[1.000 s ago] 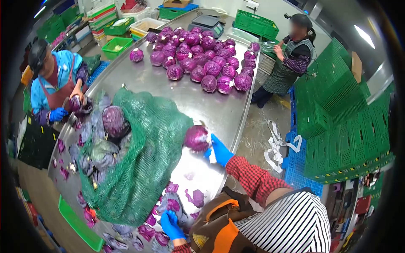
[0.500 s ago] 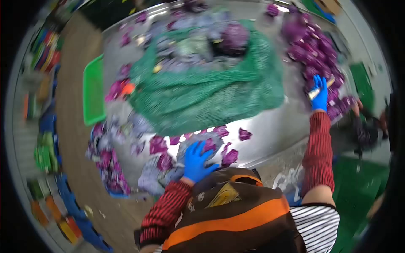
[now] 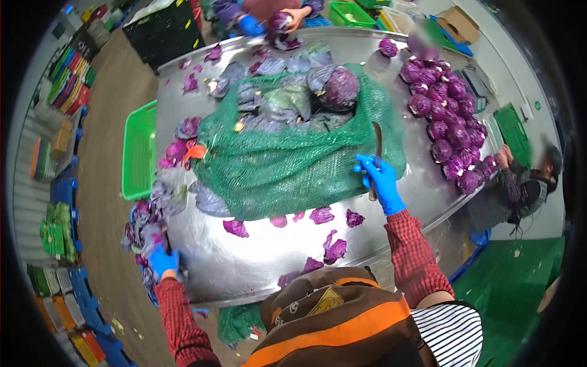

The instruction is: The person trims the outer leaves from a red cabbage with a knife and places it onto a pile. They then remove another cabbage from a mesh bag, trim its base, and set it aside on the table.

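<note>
My right hand (image 3: 380,182), in a blue glove, grips a knife (image 3: 378,144) with its curved blade pointing away from me, over the right part of a green mesh sack (image 3: 293,159). Purple cabbages with loose outer leaves lie in the sack's opening, a large round cabbage (image 3: 340,89) among them. My left hand (image 3: 162,262), also gloved, is at the table's left edge, over a container of cabbage leaves (image 3: 143,229); its fingers are blurred and what they may hold is hidden. Torn purple leaves (image 3: 236,228) lie on the metal table (image 3: 226,263).
Many trimmed cabbages (image 3: 455,134) are heaped at the table's right side. A green crate (image 3: 139,153) stands at the left edge. Across the table a person's hands (image 3: 296,19) hold a cabbage. Another person (image 3: 532,183) is at the far right. A dark bin (image 3: 162,33) stands beyond.
My left hand has moved left to the table edge, and the grey leaves near it have gone from the front. My right hand has come left from the cabbage heap with the knife.
</note>
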`<state>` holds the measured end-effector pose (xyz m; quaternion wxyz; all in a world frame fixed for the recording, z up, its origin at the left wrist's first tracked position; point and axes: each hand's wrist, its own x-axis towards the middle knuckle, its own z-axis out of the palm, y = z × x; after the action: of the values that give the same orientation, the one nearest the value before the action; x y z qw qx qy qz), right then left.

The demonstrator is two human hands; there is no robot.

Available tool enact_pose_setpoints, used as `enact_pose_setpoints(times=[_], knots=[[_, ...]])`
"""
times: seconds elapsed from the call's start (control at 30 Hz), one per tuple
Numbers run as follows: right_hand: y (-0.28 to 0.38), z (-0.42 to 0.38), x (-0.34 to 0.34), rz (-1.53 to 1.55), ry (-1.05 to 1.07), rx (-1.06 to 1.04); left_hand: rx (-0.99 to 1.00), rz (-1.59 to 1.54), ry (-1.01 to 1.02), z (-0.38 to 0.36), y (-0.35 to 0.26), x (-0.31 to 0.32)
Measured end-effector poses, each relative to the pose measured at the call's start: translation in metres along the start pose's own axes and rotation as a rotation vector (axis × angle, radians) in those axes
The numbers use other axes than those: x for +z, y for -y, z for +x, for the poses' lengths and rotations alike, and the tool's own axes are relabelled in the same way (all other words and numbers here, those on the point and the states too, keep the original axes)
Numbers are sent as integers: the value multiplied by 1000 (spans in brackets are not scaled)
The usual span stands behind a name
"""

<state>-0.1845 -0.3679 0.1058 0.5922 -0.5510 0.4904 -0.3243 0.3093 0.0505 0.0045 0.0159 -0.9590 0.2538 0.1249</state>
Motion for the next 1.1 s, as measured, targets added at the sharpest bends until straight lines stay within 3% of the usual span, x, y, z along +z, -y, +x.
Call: enact_pose_setpoints(times=[0.03, 0.07, 0.13, 0.2, 0.23, 0.27, 0.33, 0.4, 0.47, 0.53, 0.6, 0.63, 0.67, 0.73, 0.77, 0.8, 0.87, 0.97, 1.07, 1.1], knots=[[9, 4, 3, 24, -49, -15, -254, 37, -199, 13, -13, -9], [16, 12, 3, 26, -76, -34, -2, -211, -476, 40, 7, 5], [27, 34, 3, 113, -152, -122, 262, -640, -688, 59, -57, -25], [46, 59, 7, 166, -171, -131, 292, -967, -576, 60, -150, -50], [56, 70, 12, 338, -81, -98, 330, -1041, -478, 47, -204, -71], [67, 82, 17, 507, 15, -64, 529, -1108, -490, 57, -248, -68], [61, 122, 20, 567, 90, 97, 686, -1233, -298, 32, -341, -93], [41, 157, 22, 408, -34, 123, 848, -1221, -97, 24, -417, -99], [22, 180, 19, 395, -283, 83, 827, -1239, 328, 38, -481, -69], [15, 186, 8, 326, -302, 74, 647, -1146, 697, 33, -531, -75], [23, 185, 8, 136, -275, 88, 595, -1021, 564, 56, -580, -51], [31, 178, 9, -39, -211, 69, 601, -1091, 316, 60, -600, -52], [37, 171, 13, -212, -150, 54, 601, -1150, 70, 63, -616, -53], [33, 164, 23, -164, -154, 43, 524, -1069, -42, 65, -643, -79], [34, 164, 23, -5, -125, 169, 604, -1000, 17, 74, -652, -84], [29, 169, 21, -14, -126, 163, 678, -929, 75, 82, -658, -86], [19, 185, 20, 240, -125, 279, 706, -1046, 138, 99, -668, -76], [14, 184, 23, 295, -181, 258, 861, -1182, 455, 98, -655, -84], [22, 163, 20, 330, -167, 254, 783, -1358, 462, 85, -623, -69], [27, 152, 22, 322, -168, 221, 671, -1460, 454, 66, -604, -76]])
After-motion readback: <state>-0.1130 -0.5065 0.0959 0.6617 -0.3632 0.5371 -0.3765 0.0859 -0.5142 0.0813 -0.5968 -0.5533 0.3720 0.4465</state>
